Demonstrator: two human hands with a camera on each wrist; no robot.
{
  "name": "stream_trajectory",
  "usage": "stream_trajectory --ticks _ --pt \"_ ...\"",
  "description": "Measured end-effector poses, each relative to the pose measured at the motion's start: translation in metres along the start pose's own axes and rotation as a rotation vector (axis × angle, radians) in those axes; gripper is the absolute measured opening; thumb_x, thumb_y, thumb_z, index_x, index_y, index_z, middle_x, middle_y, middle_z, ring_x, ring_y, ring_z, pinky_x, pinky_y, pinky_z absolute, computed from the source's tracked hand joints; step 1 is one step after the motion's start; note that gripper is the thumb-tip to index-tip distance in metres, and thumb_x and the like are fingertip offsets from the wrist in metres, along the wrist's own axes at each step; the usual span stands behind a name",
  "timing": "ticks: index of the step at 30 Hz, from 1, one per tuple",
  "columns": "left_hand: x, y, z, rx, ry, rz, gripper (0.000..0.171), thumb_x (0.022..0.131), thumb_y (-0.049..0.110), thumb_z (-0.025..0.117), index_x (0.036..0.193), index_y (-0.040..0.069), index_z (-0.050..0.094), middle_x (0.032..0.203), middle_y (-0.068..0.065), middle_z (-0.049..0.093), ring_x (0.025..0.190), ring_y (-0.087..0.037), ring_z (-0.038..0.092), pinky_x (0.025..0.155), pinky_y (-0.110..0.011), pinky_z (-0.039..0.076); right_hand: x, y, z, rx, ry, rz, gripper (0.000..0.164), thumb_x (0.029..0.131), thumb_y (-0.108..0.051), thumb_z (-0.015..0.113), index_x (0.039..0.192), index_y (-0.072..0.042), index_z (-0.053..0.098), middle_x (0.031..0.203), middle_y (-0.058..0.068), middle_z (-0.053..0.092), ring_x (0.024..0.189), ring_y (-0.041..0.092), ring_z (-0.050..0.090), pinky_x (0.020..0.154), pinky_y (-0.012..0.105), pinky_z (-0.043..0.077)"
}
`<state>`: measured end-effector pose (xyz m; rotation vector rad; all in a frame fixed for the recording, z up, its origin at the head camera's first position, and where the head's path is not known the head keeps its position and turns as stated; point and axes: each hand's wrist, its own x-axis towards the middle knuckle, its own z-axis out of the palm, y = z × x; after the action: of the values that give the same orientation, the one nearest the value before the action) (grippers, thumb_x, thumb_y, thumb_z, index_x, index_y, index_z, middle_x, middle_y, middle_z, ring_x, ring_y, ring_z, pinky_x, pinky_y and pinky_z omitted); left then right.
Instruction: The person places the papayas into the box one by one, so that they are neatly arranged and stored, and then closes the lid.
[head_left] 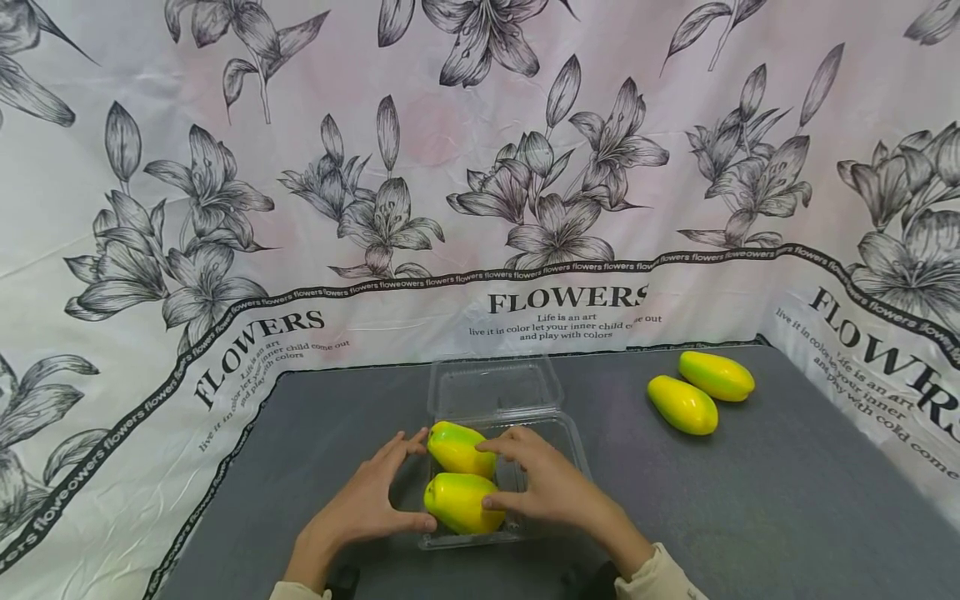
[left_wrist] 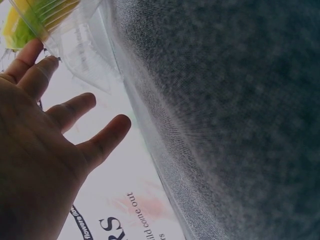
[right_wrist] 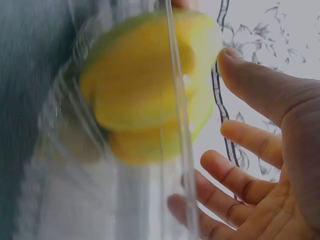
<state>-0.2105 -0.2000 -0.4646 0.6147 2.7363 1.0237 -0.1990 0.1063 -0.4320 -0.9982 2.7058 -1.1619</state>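
Yellow-green, two fruits (head_left: 459, 454) in the clear container (head_left: 564, 435) lie long-axis between nine and ten o'clock, stem ends that way, as I watch left hand (head_left: 367, 498) and right hand (head_left: 546, 482) flank them, fingers spread.

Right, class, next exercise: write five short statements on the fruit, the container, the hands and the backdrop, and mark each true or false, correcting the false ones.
1. Two fruits are in the clear container. True.
2. The container is closed. False: its lid stands open.
3. In the head view, another pair of fruits lies to the container's right. True.
4. The right hand is on the lid. False: the right hand is at the fruits in the container.
5. The backdrop cloth has flowers printed on it. True.
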Motion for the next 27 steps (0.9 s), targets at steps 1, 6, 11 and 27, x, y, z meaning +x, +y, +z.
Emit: stream_trajectory --ticks 1,6,11,27 --pt "0.0 0.0 0.0 -0.004 -0.001 0.003 0.084 0.073 0.06 0.085 0.143 0.036 0.046 0.169 0.012 0.024 0.16 -0.035 0.01 0.111 -0.084 0.015 -0.001 0.002 -0.003 -0.009 0.01 0.004 0.065 0.086 -0.046 0.08 0.141 -0.017 0.061 0.117 0.0 0.058 0.105 0.024 0.058 0.084 0.034 0.051" --pt "-0.001 0.0 0.0 -0.009 0.002 0.014 0.083 0.073 0.06 0.085 0.143 0.035 0.047 0.17 0.007 0.024 0.16 -0.036 0.01 0.111 -0.084 0.014 -0.007 0.011 -0.015 -0.072 0.091 0.004 0.062 0.086 -0.044 0.081 0.141 -0.021 0.061 0.118 0.002 0.06 0.108 0.024 0.059 0.086 0.038 0.053" --pt "-0.001 -0.001 0.0 -0.006 0.006 0.013 0.083 0.073 0.06 0.085 0.143 0.036 0.047 0.17 0.008 0.024 0.16 -0.035 0.01 0.111 -0.083 0.015 -0.014 0.022 -0.023 -0.121 0.18 0.016 0.059 0.084 -0.04 0.083 0.138 -0.023 0.063 0.117 -0.001 0.062 0.108 0.02 0.06 0.09 0.041 0.054" --pt "0.001 -0.001 0.001 0.012 0.012 -0.002 0.088 0.07 0.065 0.084 0.145 0.038 0.046 0.168 0.015 0.025 0.16 -0.034 0.011 0.113 -0.082 0.016 -0.038 0.057 -0.056 -0.19 0.412 0.086 0.057 0.079 -0.021 0.088 0.131 -0.01 0.067 0.11 0.007 0.066 0.096 0.024 0.06 0.081 0.045 0.057"
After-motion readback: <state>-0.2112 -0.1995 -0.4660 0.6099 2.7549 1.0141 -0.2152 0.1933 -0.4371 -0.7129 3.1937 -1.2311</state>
